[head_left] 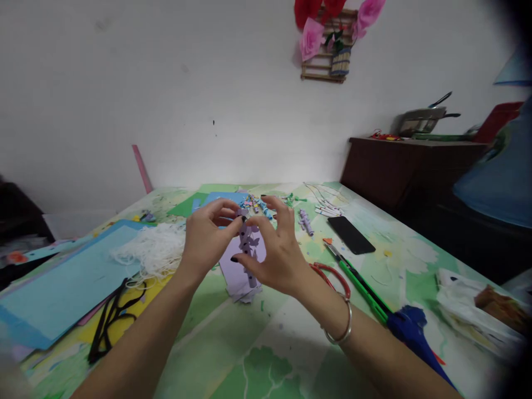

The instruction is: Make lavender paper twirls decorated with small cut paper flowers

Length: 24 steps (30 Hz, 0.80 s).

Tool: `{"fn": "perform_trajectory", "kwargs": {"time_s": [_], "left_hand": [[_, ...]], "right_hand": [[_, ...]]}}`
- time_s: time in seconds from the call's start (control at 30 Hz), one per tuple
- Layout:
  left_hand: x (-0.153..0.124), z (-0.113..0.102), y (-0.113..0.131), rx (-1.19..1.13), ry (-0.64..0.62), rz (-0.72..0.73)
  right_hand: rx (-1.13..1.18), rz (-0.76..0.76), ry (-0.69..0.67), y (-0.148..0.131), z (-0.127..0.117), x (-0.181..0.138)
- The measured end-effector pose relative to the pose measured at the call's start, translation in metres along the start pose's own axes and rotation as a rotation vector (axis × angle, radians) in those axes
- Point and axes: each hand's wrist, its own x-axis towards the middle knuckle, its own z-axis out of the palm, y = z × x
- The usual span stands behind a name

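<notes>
1. The left hand (211, 233) has its grip clamped on the top of the purple paper roll (250, 260), likely steadying it upright.
2. The right hand's (278, 249) thumb and fingers stand apart around it, perhaps sparing its cut-outs.
3. The roll is above purple sheets (229, 269) on the surface (216, 343).
4. The green utility knife (366, 288) lies rightward, presumably for easy reach.

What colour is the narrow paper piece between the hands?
The paper piece is light purple; see head view.
</notes>
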Motion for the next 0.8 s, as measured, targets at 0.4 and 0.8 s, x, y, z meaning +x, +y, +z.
{"fn": "perform_trajectory", "kwargs": {"time_s": [0.4,0.8], "left_hand": [[-0.007,0.015,-0.002,0.064,0.068,-0.003],[0.018,-0.026,-0.007,-0.213,0.251,-0.109]], "right_hand": [[-0.071,0.029,0.208,-0.004,0.019,-0.008],[0.633,0.249,0.095,-0.019,-0.036,0.015]]}}
